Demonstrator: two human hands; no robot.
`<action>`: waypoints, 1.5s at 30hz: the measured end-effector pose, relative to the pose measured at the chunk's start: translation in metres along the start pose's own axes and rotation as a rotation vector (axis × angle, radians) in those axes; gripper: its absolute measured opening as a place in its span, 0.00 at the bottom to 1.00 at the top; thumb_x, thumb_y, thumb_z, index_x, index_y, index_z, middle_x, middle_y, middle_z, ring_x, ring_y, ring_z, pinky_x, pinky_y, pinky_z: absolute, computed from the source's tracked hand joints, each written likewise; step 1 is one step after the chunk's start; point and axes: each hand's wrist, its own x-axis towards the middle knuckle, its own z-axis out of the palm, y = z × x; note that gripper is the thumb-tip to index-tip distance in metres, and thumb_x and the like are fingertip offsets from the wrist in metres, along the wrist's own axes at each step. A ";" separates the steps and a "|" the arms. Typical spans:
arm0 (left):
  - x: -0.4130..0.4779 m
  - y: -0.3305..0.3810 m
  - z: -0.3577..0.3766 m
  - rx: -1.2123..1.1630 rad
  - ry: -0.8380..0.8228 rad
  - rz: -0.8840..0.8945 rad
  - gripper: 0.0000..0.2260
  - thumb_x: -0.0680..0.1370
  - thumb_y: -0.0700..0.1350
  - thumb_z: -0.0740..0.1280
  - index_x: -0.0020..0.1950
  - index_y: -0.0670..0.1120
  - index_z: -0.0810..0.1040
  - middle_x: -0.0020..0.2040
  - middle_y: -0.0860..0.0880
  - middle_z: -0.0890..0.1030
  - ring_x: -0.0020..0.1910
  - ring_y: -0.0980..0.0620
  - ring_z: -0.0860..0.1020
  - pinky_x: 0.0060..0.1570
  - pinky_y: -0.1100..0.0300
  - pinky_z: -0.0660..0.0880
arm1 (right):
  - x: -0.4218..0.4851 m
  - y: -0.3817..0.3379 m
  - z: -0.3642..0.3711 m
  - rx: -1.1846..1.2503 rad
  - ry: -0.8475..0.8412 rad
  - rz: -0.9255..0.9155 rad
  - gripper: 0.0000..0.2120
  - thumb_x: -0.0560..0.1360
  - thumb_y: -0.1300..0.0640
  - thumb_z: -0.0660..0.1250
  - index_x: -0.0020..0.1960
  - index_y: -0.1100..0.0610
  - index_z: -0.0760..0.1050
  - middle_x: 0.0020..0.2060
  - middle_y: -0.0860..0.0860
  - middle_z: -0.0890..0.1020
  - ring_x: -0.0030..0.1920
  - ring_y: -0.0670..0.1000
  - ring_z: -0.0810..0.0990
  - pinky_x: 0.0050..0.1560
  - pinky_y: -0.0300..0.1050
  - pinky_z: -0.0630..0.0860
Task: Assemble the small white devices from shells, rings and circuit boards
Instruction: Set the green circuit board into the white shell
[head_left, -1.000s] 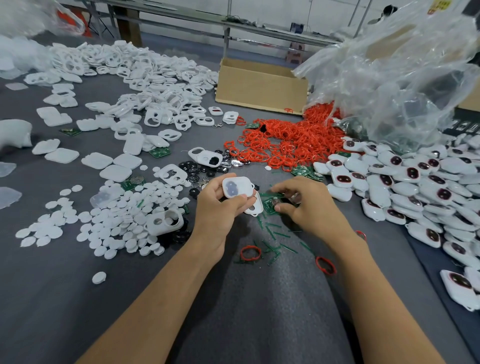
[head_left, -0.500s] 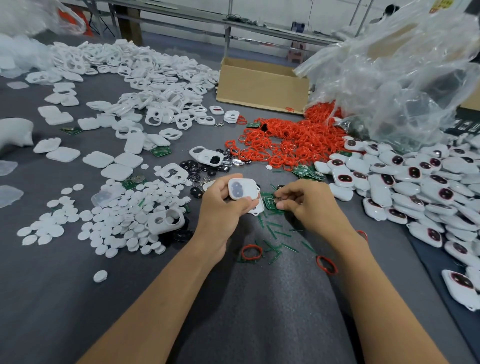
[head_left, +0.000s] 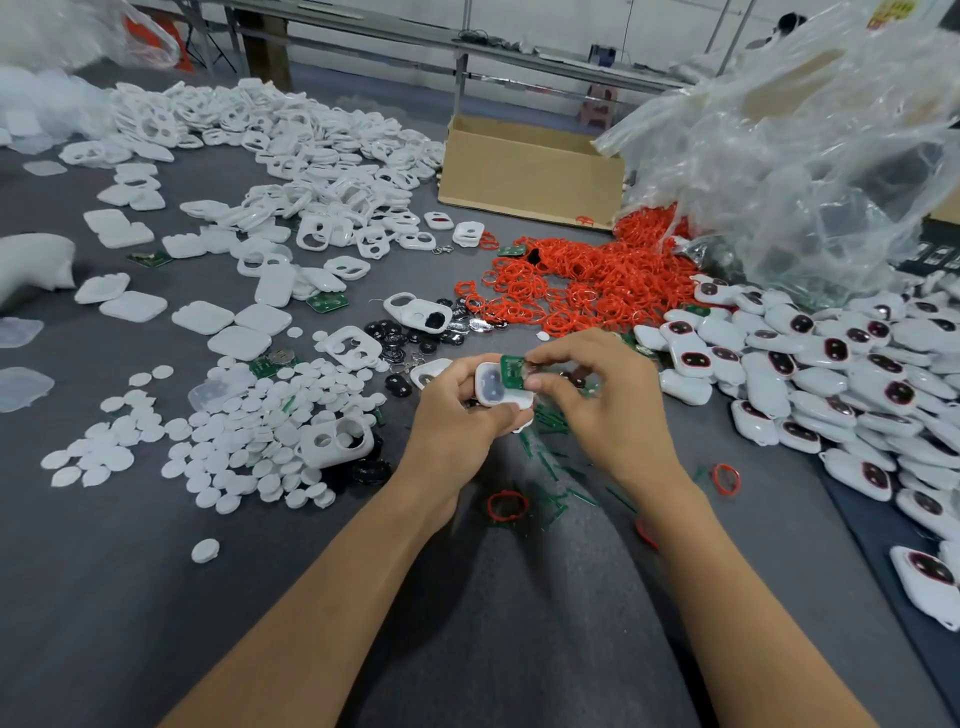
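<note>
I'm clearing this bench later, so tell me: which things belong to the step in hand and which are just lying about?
In the job:
white shell, gripped by the left hand
green circuit board, pinched by the right hand at the shell
red rings, probably next

Lying about:
cardboard box
clear plastic bag
white discs
closed white devices

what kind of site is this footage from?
Probably a small factory's manual assembly bench: bulk piles of shells, red rings and finished devices, plus a cardboard box and plastic bags.
</note>
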 end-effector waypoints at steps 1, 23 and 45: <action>0.000 0.000 0.000 -0.013 -0.013 -0.006 0.18 0.72 0.25 0.68 0.58 0.40 0.77 0.52 0.40 0.82 0.52 0.42 0.81 0.58 0.49 0.79 | -0.001 -0.002 0.003 0.000 -0.026 -0.013 0.06 0.68 0.63 0.74 0.45 0.58 0.83 0.41 0.50 0.82 0.44 0.47 0.77 0.47 0.34 0.70; 0.001 -0.002 0.000 -0.090 -0.044 -0.002 0.16 0.71 0.25 0.69 0.52 0.44 0.79 0.47 0.43 0.83 0.50 0.45 0.81 0.58 0.51 0.78 | -0.003 -0.003 0.010 0.176 -0.034 0.156 0.09 0.69 0.64 0.73 0.42 0.51 0.82 0.39 0.40 0.81 0.42 0.39 0.79 0.46 0.36 0.74; -0.003 0.002 0.000 -0.104 -0.138 -0.058 0.10 0.76 0.27 0.65 0.56 0.34 0.77 0.51 0.35 0.83 0.45 0.47 0.84 0.47 0.63 0.81 | 0.000 0.006 -0.001 0.580 -0.209 0.545 0.05 0.75 0.65 0.67 0.46 0.62 0.82 0.43 0.63 0.83 0.42 0.53 0.79 0.48 0.46 0.77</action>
